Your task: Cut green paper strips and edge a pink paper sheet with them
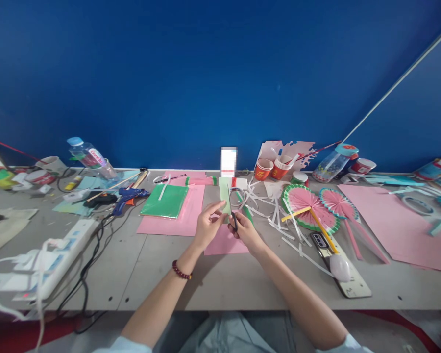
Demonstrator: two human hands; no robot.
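At the middle of the table my left hand (208,223) grips a light green paper strip (224,192), which stands up away from me. My right hand (245,229) is closed on the dark handles of a pair of scissors (234,221), right beside the strip's lower right edge. The scissor blades are hard to make out against the paper. Beneath both hands lies a pink sheet (226,241). White paper strips (257,200) and a roll of tape (238,197) lie just beyond my right hand.
To the left are a green paper pack (165,201), a blue glue gun (127,198), a bottle (91,158) and a white power strip (59,257) with cables. On the right lie a watermelon paper fan (305,201), a phone (343,274), red paper cups (279,167) and a pink sheet (393,220).
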